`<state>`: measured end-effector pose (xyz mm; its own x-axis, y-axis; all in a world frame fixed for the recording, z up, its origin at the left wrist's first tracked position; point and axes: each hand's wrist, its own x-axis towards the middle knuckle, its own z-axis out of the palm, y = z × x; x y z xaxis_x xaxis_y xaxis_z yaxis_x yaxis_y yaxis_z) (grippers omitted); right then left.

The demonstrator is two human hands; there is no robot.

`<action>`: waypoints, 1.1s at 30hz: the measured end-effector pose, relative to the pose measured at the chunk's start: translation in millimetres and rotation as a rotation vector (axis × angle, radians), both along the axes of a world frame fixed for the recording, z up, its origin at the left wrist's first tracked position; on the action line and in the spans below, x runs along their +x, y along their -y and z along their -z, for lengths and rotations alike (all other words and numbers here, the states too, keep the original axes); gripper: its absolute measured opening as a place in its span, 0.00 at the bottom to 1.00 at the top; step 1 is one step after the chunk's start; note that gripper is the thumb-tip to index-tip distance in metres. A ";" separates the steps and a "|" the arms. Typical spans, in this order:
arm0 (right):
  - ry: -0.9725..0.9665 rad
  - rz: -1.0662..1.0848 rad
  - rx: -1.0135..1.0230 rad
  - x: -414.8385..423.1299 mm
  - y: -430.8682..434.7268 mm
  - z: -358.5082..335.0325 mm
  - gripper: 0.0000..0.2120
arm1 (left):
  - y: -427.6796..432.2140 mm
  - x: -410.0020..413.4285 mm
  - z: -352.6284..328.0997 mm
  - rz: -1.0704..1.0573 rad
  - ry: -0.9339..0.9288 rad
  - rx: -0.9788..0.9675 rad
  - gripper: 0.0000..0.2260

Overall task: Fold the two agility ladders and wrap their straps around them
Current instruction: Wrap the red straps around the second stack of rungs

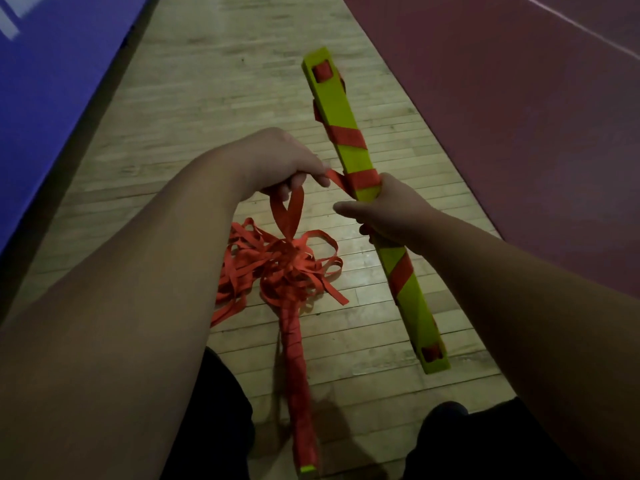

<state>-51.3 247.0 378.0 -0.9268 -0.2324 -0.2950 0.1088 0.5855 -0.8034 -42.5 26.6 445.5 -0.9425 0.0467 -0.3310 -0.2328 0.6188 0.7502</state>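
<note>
Now right fingers (348, 209) curl round ladder bundle (333, 98); left fingers (320, 176) pinch strap (336, 179) just beside.

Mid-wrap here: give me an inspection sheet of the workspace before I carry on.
Surface: wood-plank floor.
Job's things: held ladder, yellow, folded, partly wound with red strap; floor ladder wound almost fully in red; tangle of loose strap lies at its far end.
Clutter: nothing seen.
Grippers: left hand pinches the strap beside the held ladder; right hand grips the held ladder near mid-length.
Cables: nothing seen.
Surroundings: blue mat on the left, red mat on the right; dark-clad knees at the bottom.
</note>
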 end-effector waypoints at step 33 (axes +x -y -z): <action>0.025 0.004 -0.008 2.5 4.7 -6.8 0.36 | -8.7 -5.0 -1.0 -0.092 -0.046 0.104 0.14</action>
